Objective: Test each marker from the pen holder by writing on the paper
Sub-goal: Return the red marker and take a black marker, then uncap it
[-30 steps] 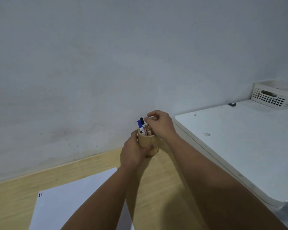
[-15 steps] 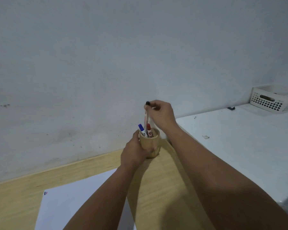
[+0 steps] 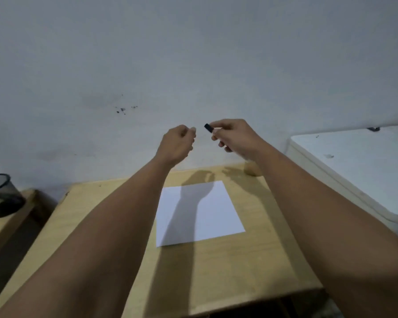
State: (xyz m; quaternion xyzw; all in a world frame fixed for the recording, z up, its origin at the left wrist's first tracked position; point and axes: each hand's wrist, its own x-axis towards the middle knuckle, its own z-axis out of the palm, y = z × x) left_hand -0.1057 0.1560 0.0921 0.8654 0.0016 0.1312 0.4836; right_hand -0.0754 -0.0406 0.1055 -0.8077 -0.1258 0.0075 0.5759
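My right hand (image 3: 233, 136) grip clamped on marker (image 3: 209, 127), black cap end poking toward left hand (image 3: 178, 143). Left grip curled, holding nothing, just beside cap. Paper (image 3: 199, 214) on surface well below both grips; pen holder (image 3: 251, 168) mostly hidden behind right wrist. Risk: cap jerks free, marker slips, ink smears fingers.

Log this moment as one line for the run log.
right hand: grip on black-capped marker | left hand: empty, near cap | paper: blank
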